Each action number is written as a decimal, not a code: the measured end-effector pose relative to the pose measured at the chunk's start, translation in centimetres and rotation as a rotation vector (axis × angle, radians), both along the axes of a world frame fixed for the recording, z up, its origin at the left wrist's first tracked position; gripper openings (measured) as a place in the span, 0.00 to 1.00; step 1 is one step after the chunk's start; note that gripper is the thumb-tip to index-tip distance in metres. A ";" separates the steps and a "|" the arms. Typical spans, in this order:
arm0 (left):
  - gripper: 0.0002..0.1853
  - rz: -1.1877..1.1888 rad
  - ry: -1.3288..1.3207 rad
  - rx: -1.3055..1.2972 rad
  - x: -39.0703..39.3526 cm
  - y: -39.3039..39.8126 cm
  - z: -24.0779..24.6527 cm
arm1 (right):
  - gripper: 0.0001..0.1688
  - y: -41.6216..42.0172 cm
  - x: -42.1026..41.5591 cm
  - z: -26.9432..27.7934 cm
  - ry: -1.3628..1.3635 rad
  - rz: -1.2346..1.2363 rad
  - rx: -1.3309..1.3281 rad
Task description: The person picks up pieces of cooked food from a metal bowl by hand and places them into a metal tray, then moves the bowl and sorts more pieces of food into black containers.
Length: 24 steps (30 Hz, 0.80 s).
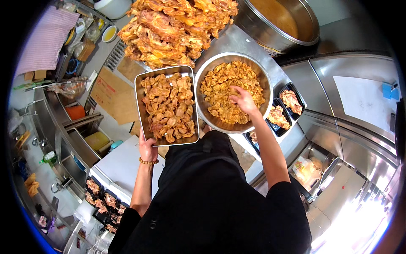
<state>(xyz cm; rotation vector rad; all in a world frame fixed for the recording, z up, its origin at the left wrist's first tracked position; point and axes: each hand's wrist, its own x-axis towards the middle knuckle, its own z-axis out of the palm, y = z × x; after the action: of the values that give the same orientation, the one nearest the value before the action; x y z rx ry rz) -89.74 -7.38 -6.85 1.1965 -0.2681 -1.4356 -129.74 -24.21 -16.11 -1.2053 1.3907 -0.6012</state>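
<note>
My left hand grips the near left corner of a rectangular stainless-steel tray. Brown cooked meat pieces, which look like gizzards, cover most of its bottom. To its right, with the rims close together, is a round stainless-steel bowl on a metal worktop. Thin brown meat slices fill its lower part. Over these slices my right hand reaches in, thumb and fingers apart, fingertips at the slices. Nothing can be seen held in it.
A large heap of cooked poultry pieces rises beyond the tray. A deep metal pot of brown liquid stands at the back right. Black plastic trays of meat sit right of the bowl. Flattened cardboard lies at left, near steel sinks.
</note>
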 end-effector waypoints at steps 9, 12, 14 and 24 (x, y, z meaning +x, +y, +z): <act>0.41 -0.023 0.000 0.088 -2.1 -0.7 -0.1 | 0.20 0.5 -3.0 -1.2 0.470 0.018 -0.085; 0.42 -0.046 0.009 0.063 -1.0 0.2 -1.5 | 0.20 0.7 -0.5 3.1 0.977 -0.024 -0.549; 0.42 -0.010 0.005 0.094 -1.1 0.3 -0.8 | 0.24 0.8 1.3 6.4 1.180 -0.015 -0.840; 0.43 -0.014 -0.007 0.079 -2.0 -1.1 0.3 | 0.07 2.4 2.2 -1.5 0.686 0.163 -0.311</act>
<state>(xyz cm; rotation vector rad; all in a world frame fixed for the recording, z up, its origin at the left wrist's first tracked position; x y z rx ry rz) -91.76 -8.49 -6.59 1.2663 -0.2267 -1.4664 -127.54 -21.84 -17.64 -1.8697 1.7748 -0.2963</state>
